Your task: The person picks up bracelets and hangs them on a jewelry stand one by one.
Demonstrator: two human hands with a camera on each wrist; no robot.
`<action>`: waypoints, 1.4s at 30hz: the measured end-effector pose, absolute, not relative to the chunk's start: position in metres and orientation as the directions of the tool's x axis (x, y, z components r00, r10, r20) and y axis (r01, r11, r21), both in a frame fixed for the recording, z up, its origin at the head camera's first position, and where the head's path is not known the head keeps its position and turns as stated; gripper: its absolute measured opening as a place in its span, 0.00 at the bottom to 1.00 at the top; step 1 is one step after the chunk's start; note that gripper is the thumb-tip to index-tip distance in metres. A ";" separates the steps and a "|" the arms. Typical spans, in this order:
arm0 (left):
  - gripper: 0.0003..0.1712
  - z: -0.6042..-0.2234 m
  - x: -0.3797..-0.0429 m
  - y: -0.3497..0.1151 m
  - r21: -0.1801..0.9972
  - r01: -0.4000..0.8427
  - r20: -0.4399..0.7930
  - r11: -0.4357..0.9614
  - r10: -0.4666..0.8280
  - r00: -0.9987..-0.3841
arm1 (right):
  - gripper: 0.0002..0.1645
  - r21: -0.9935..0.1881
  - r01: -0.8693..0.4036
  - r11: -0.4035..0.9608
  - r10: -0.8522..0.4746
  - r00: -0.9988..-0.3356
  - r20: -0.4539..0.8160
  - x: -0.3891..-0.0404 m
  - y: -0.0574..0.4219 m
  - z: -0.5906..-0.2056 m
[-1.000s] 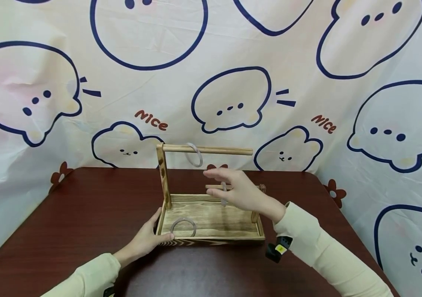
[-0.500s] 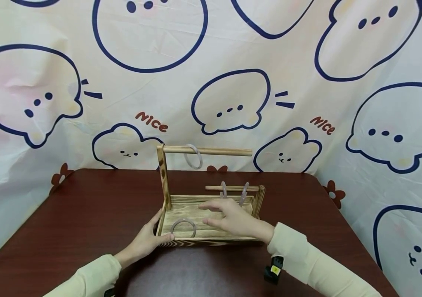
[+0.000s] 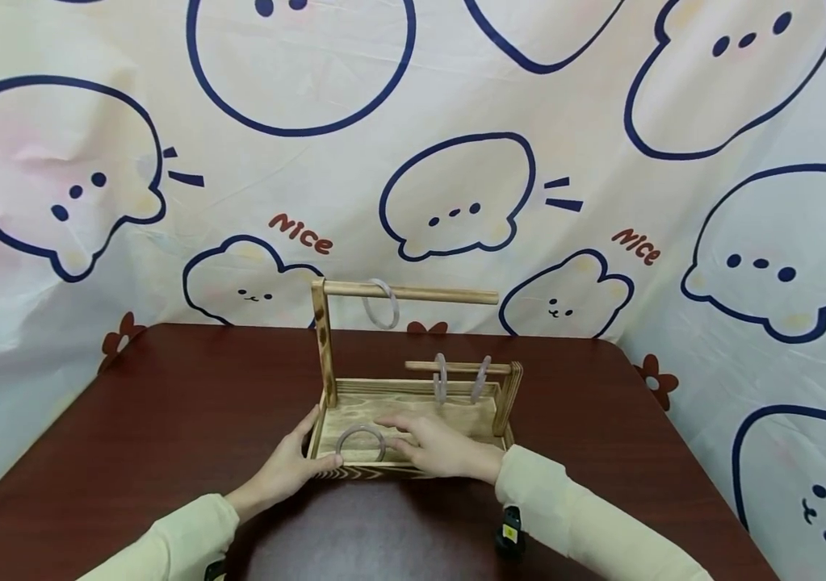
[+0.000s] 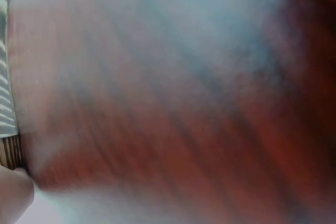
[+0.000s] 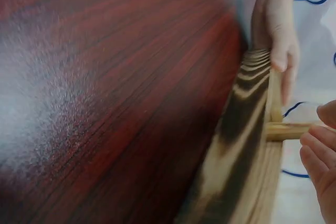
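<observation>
A wooden tray stand (image 3: 413,407) has a tall bar (image 3: 449,295) on its left post and a lower bar (image 3: 420,366) on its right post. My left hand (image 3: 283,468) grips the tray's front left corner, thumb on the front wall. Inside the tray, a pale translucent bangle (image 3: 359,428) leans near the front left. The right hand (image 3: 442,449) reaches over the front wall, thumb and fingers apart, fingertips right at the bangle's right side. Another bangle (image 3: 394,311) hangs from the tall bar. Two bangles, the nearer-left one (image 3: 444,383) and a tilted one (image 3: 481,377), hang on the lower bar.
The stand sits on a dark red-brown wooden table (image 3: 187,420). Behind it hangs a pale cloth (image 3: 340,186) printed with cartoon shapes. In the right wrist view, the tray's striped front wall (image 5: 226,156) runs beside the right hand's fingers (image 5: 317,156).
My right hand has moved down and left, from beside the lower bar to the bangle in the tray. The left hand has kept its grip on the corner.
</observation>
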State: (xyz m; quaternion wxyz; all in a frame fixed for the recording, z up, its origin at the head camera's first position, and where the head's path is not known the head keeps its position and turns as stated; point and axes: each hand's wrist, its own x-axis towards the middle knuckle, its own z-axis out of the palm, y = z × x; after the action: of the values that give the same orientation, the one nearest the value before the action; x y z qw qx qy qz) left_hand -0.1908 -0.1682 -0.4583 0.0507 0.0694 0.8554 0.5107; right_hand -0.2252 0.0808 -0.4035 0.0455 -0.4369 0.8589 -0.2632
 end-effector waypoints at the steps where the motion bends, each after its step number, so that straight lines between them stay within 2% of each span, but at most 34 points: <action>1: 0.57 -0.458 -0.191 -0.168 0.879 0.070 -0.014 0.471 0.172 -0.985 | 0.24 -0.498 -0.722 0.481 -0.775 -0.615 0.144 -0.228 0.079 -0.407; 15: 0.57 -0.459 -0.191 -0.166 0.894 0.052 -0.029 0.445 0.173 -0.985 | 0.36 -0.604 -0.653 0.457 -0.820 -0.572 -0.003 -0.260 0.059 -0.436; 23: 0.57 -0.459 -0.190 -0.165 0.894 0.060 -0.021 0.444 0.175 -0.984 | 0.33 -0.502 -0.693 0.518 -0.833 -0.542 -0.112 -0.261 0.049 -0.436; 31: 0.57 -0.460 -0.192 -0.167 0.882 0.077 -0.003 0.465 0.168 -0.986 | 0.33 -0.492 -0.689 0.532 -0.822 -0.561 -0.104 -0.261 0.045 -0.438; 36: 0.58 -0.460 -0.192 -0.168 0.884 0.081 0.004 0.460 0.166 -0.986 | 0.34 -0.507 -0.663 0.551 -0.793 -0.605 -0.071 -0.263 0.046 -0.439; 42: 0.58 -0.460 -0.191 -0.167 0.893 0.092 0.019 0.441 0.167 -0.986 | 0.34 -0.456 -0.661 0.596 -0.757 -0.652 -0.043 -0.265 0.049 -0.439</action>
State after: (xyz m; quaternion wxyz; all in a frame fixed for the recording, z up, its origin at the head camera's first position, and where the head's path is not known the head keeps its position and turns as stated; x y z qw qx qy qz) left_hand -0.1913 -0.1675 -0.4600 0.0359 0.0764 0.8480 0.5232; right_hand -0.2653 0.0492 -0.4390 0.1171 -0.4003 0.8855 -0.2047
